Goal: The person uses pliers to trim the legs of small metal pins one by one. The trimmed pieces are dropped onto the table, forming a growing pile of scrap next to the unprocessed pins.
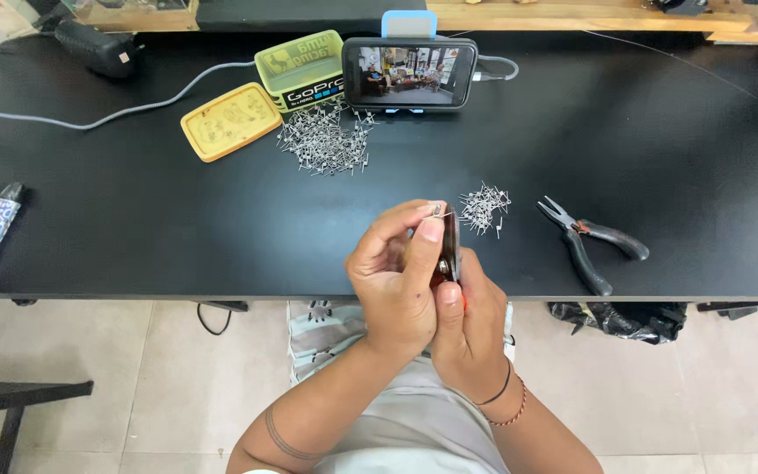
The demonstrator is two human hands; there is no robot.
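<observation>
Metal glints between your fingertips: a tiny pin pinched at the nose of a small plier, above the near edge of the black table.

Your left hand pinches the pin between thumb and forefinger, while your right hand curls shut around the plier's handles, which it mostly hides; the tool looks dark with a red grip, though you can hardly make it out. Just beyond lies a small heap of pins, and a bigger heap sits near the yellow-green tin and its flat lid. Black-handled pliers rest open to the right. A phone stands propped on a blue stand, its cable running off.
</observation>
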